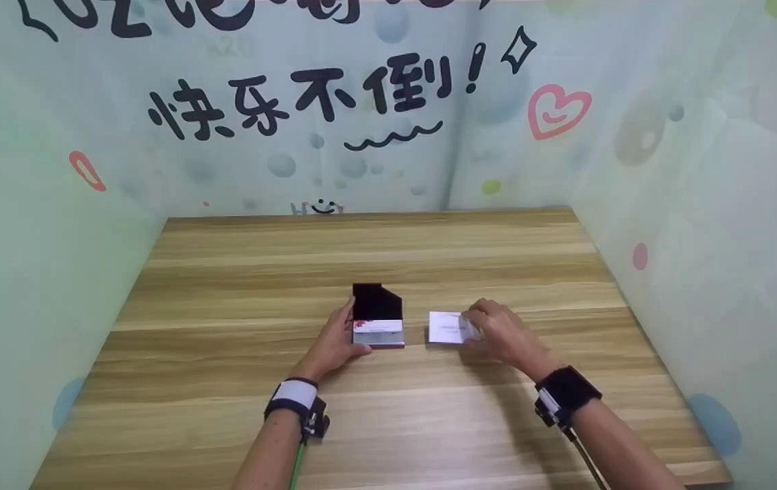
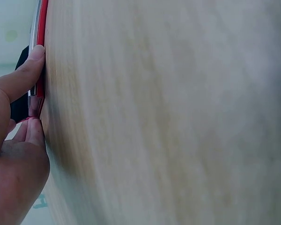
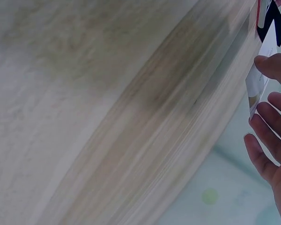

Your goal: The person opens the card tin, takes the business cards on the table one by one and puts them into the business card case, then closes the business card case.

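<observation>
My left hand (image 1: 333, 346) grips the left edge of a small black card holder (image 1: 369, 303), its thumb along the near edge. A strip of white card with a red pattern shows across the holder, above a greyish clear pocket (image 1: 383, 337). In the left wrist view, thumb and fingers pinch the holder's red edge (image 2: 42, 23), close to the tabletop. To the right, my right hand (image 1: 505, 335) pinches a white printed card (image 1: 444, 328) by its right end. The right wrist view has the card (image 3: 256, 83) tilted between thumb and fingers, near the holder (image 3: 271, 23).
Both hands work over the middle of a wood-grain table (image 1: 225, 272). A printed cloth backdrop (image 1: 239, 170) with dark lettering rises behind the table and along both sides. Each wrist wears a strapped camera with a cable.
</observation>
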`<control>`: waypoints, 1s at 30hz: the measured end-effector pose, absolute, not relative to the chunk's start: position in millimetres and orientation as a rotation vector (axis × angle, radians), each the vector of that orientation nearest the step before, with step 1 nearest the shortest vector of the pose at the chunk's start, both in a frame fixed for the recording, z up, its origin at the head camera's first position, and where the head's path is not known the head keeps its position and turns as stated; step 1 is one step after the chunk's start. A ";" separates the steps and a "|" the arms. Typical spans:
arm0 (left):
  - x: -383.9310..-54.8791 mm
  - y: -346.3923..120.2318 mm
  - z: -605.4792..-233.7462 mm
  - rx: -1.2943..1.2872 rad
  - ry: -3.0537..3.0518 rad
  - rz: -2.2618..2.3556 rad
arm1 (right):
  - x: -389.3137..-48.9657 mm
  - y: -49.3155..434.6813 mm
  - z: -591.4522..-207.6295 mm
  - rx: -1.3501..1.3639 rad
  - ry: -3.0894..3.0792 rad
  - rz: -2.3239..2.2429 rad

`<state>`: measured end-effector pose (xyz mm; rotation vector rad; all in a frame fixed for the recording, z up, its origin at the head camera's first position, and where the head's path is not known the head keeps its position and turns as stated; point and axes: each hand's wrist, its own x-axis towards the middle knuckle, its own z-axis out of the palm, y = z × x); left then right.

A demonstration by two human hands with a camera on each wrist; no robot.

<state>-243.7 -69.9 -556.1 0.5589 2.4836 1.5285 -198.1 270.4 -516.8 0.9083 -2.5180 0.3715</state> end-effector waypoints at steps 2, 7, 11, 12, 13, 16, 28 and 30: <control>-243.7 -70.0 -557.3 0.563 2.476 1.542 | -200.6 266.8 -517.5 0.914 -2.507 0.355; -244.9 -69.7 -558.4 0.572 2.460 1.556 | -207.9 257.4 -519.2 0.926 -2.467 0.377; -245.5 -70.6 -558.9 0.564 2.476 1.542 | -215.9 245.9 -520.3 0.911 -2.467 0.362; -245.5 -70.8 -559.0 0.555 2.479 1.538 | -217.8 242.7 -520.7 0.905 -2.478 0.355; -245.4 -70.9 -559.0 0.549 2.483 1.531 | -219.7 239.4 -520.9 0.901 -2.493 0.350; -245.3 -70.9 -558.9 0.555 2.482 1.524 | -223.9 230.5 -520.2 0.900 -2.540 0.348; -243.5 -72.2 -557.9 0.567 2.463 1.567 | -236.9 206.6 -512.5 0.949 -2.571 0.329; -243.5 -71.6 -558.9 0.570 2.463 1.572 | -239.4 201.8 -512.7 0.951 -2.577 0.336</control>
